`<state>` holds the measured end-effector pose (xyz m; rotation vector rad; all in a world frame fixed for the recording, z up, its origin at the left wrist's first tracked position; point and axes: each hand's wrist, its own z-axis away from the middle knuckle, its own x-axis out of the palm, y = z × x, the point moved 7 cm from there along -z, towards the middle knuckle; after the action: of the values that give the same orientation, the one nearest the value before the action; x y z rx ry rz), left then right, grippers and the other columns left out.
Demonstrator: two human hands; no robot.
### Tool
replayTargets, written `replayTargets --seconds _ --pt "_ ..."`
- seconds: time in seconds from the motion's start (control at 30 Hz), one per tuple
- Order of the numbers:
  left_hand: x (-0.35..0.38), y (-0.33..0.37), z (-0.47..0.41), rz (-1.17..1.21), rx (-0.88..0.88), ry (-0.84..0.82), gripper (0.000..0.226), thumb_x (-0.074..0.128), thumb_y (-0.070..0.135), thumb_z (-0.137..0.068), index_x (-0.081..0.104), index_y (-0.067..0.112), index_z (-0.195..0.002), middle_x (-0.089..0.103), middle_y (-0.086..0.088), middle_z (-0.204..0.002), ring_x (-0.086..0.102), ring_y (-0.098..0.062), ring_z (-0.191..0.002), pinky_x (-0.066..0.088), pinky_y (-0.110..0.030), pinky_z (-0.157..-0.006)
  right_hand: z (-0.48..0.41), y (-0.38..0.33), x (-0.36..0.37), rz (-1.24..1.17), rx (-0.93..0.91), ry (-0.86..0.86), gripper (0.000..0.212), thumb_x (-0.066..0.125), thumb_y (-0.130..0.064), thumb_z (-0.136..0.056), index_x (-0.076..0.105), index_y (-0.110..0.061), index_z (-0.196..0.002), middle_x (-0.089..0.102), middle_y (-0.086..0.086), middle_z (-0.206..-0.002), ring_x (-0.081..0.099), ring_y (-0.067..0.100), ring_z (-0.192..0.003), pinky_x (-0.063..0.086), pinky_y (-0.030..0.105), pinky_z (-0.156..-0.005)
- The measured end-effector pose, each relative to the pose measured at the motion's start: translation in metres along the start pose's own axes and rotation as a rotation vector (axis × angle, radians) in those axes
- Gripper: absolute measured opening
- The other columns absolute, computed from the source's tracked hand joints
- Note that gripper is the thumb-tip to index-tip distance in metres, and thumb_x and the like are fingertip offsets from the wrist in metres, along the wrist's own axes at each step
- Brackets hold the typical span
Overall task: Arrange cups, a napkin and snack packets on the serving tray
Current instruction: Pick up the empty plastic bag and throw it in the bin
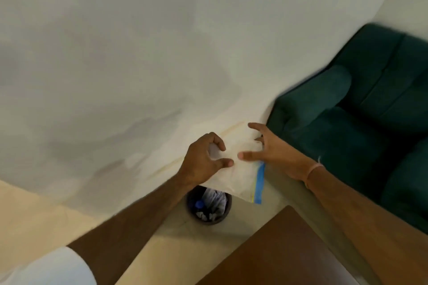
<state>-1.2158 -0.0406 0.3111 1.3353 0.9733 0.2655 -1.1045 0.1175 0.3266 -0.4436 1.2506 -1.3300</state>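
Tray, cups and napkin were out of view; left hand (203,159) pinched a clear blue-edged zip bag (243,183), right hand (268,150) hung spread and empty.

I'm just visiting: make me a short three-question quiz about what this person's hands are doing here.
1. True or false: the left hand grips the clear bag.
2. Which sits below the bag: A) waste bin, B) green armchair, C) brown table?
3. What colour is the bag's seal strip?

Key: 1 true. 2 A. 3 blue; the right hand is spread open beside it.
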Motion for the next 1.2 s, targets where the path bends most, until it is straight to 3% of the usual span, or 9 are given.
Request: replayTargets --seconds 0.07,0.17,0.33,0.57,0.67,0.77,0.93,1.1,1.2 --pt "0.009 -0.069 -0.015 -0.053 -0.043 0.015 0.056 0.091 0.025 -0.061 0.047 0.029 -0.093 0.054 0.015 -0.080 0.050 0.005 -0.068 0.037 -0.010 -0.060 -0.051 0.032 0.039 0.330 -0.050 0.003 0.066 0.084 -0.022 -0.076 0.053 -0.024 -0.134 0.066 0.002 -0.118 0.065 0.022 -0.107 0.050 0.026 -0.090" --pt "0.030 -0.178 -0.037 -0.132 -0.094 -0.068 0.069 0.087 0.021 -0.068 0.039 0.034 -0.116 0.056 0.010 -0.081 0.056 -0.001 -0.074 0.042 -0.014 -0.064 -0.126 0.096 0.097 0.549 -0.092 0.043 0.038 0.073 -0.015 -0.083 0.068 -0.013 -0.120 0.069 0.010 -0.116 0.064 0.029 -0.106 0.049 0.031 -0.088" --pt "0.088 -0.339 -0.057 -0.384 -0.058 -0.296 0.025 0.075 0.013 -0.078 0.065 0.011 -0.101 0.059 -0.005 -0.093 0.058 -0.029 -0.091 0.043 -0.032 -0.076 -0.219 0.214 0.196 0.712 -0.176 0.003 0.029 0.065 -0.004 -0.082 0.069 -0.008 -0.110 0.061 0.013 -0.113 0.059 0.033 -0.100 0.046 0.033 -0.075" --pt "0.177 -0.536 -0.045 -0.623 -0.185 -0.473 0.027 0.066 0.014 -0.082 0.060 0.009 -0.108 0.064 -0.017 -0.114 0.061 -0.036 -0.105 0.048 -0.042 -0.088 -0.299 0.393 0.309 0.747 -0.027 -0.137 0.039 0.049 -0.028 -0.100 0.049 -0.015 -0.137 0.057 0.016 -0.138 0.057 0.036 -0.123 0.046 0.045 -0.102" --pt "0.208 -0.596 -0.035 -0.765 -0.202 -0.533 0.028 0.068 0.022 -0.084 0.056 0.014 -0.107 0.065 -0.017 -0.110 0.063 -0.038 -0.102 0.049 -0.041 -0.078 -0.317 0.453 0.348 0.791 0.003 -0.164 0.043 0.047 -0.026 -0.100 0.046 -0.013 -0.141 0.051 0.021 -0.144 0.050 0.041 -0.130 0.042 0.047 -0.105" --pt "0.229 -0.633 -0.029 -0.898 -0.225 -0.582 0.029 0.068 0.024 -0.083 0.057 0.017 -0.109 0.064 -0.015 -0.107 0.065 -0.037 -0.096 0.049 -0.041 -0.074 -0.327 0.493 0.374 0.841 0.051 -0.182 0.056 0.052 -0.015 -0.097 0.035 -0.012 -0.151 0.043 0.025 -0.151 0.046 0.044 -0.135 0.041 0.051 -0.110" --pt "0.252 -0.660 -0.028 -0.980 -0.249 -0.654 0.031 0.072 0.024 -0.082 0.060 0.013 -0.109 0.052 -0.006 -0.079 0.056 -0.023 -0.066 0.047 -0.038 -0.064 -0.336 0.532 0.388 0.835 0.206 -0.264 0.060 0.061 -0.021 -0.092 0.039 -0.013 -0.147 0.052 0.024 -0.141 0.054 0.043 -0.127 0.046 0.050 -0.107" --pt "0.242 -0.631 -0.037 -0.838 -0.213 -0.632 0.054 0.070 0.034 -0.078 0.052 0.011 -0.123 0.065 -0.016 -0.108 0.066 -0.036 -0.093 0.053 -0.040 -0.076 -0.335 0.506 0.370 0.797 0.186 -0.244 0.081 0.069 -0.035 -0.085 0.029 -0.012 -0.152 0.052 0.020 -0.143 0.054 0.040 -0.127 0.046 0.048 -0.107" --pt "0.221 -0.593 -0.047 -0.764 -0.144 -0.589 0.055 0.071 0.035 -0.079 0.051 0.009 -0.122 0.065 -0.018 -0.115 0.064 -0.038 -0.101 0.050 -0.039 -0.079 -0.329 0.470 0.348 0.801 0.140 -0.222 0.073 0.062 -0.041 -0.090 0.034 -0.010 -0.150 0.050 0.021 -0.144 0.050 0.039 -0.130 0.039 0.047 -0.112"
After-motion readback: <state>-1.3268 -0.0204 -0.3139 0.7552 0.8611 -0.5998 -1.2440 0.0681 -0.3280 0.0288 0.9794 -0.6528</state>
